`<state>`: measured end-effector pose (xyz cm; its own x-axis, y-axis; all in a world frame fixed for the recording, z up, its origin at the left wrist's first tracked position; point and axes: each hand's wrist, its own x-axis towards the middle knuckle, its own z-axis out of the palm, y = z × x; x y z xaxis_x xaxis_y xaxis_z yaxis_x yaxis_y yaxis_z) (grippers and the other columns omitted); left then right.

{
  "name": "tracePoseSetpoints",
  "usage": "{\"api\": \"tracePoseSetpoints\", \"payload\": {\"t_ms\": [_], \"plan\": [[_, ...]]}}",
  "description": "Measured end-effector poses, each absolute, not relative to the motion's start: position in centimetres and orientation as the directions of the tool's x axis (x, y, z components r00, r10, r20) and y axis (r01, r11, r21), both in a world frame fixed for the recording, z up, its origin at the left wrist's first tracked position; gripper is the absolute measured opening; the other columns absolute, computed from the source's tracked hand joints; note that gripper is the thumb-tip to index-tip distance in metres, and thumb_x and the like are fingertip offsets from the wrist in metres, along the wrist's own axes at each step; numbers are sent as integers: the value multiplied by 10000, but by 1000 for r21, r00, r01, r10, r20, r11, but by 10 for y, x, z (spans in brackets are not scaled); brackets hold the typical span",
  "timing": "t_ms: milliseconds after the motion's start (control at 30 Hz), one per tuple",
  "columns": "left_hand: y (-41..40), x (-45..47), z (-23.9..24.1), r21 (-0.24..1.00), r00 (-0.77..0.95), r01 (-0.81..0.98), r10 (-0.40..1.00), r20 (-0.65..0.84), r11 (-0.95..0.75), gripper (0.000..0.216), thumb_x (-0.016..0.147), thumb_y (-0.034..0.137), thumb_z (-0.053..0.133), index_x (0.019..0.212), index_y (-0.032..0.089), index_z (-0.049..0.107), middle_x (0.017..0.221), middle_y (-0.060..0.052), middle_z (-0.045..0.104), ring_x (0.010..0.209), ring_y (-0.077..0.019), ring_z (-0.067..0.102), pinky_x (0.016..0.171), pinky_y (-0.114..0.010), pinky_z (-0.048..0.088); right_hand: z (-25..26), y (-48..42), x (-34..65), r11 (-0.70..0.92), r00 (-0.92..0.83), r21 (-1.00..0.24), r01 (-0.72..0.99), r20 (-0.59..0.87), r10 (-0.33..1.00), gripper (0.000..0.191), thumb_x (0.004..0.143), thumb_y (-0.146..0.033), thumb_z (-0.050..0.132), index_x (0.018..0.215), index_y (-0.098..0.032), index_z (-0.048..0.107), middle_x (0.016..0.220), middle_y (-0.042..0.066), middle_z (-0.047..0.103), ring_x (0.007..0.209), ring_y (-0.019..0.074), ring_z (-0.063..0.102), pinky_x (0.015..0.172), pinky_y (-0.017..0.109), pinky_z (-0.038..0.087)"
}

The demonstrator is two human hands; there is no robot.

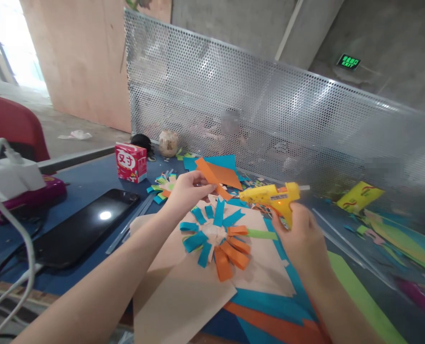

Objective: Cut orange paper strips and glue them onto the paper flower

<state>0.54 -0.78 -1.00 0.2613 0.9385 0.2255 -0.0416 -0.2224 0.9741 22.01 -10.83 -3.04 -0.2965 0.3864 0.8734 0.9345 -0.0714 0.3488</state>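
Pinched in my left hand (191, 188) is an orange paper strip (212, 177), held up at a slant. My right hand (302, 239) grips a yellow glue gun (271, 195) by its handle. The gun's nozzle points left and sits close to the strip's lower end; whether they touch I cannot tell. A clear glue stick pokes out of the gun's back. Below both hands lies a paper flower (212, 234) with looped blue and orange strips around a pale centre. One green strip (262, 234) reaches out from its right side. Pale paper sheets (184, 296) lie under the flower.
A smaller paper flower (162, 187), a red box (131, 162) and a black phone (87, 227) are on the left. A white plug and cable (28, 239) hang at the left edge. Behind stands a perforated metal screen (198, 86). Paper scraps (387, 239) and glue sticks (355, 251) lie right.
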Motion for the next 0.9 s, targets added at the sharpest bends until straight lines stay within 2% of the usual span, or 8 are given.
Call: {"api": "tracePoseSetpoints", "payload": {"t_ms": [233,367,533,700,900], "plan": [[-7,6,-11,973,273,-21,935,227,-230,165,630,178,604,789,134,595,749,-57,651,633,-137,624,445,-181,471,-32,-107,221,-91,-196,244,966,911,364,314,744,-313,542,969,-142,406,747,62,533,691,194,558,553,277,459],[-6,7,-12,970,275,-14,931,239,-245,161,629,189,609,780,135,595,724,-55,650,612,-134,619,441,-186,471,-32,-108,218,-62,-196,228,972,923,330,362,711,-328,573,977,-146,408,743,52,531,675,185,559,525,265,442],[-7,7,-12,967,286,-7,926,247,-256,179,638,197,604,803,129,595,771,-69,651,656,-146,626,448,-185,475,-34,-109,216,-72,-112,147,986,926,360,388,700,-374,578,967,-153,402,748,53,529,665,190,558,495,265,430],[-7,7,-12,964,292,19,923,249,-266,153,642,190,598,777,120,593,746,-65,646,631,-139,622,444,-183,479,-34,-108,217,-49,-148,183,982,902,404,354,727,-349,556,972,-151,395,728,52,524,681,198,561,514,273,436],[-5,7,-14,960,298,4,917,266,-280,137,634,191,605,755,129,593,735,-58,646,625,-142,623,433,-183,475,-33,-109,216,-23,-219,248,969,892,397,308,735,-317,553,964,-174,403,725,43,530,678,191,556,548,283,452]]}}
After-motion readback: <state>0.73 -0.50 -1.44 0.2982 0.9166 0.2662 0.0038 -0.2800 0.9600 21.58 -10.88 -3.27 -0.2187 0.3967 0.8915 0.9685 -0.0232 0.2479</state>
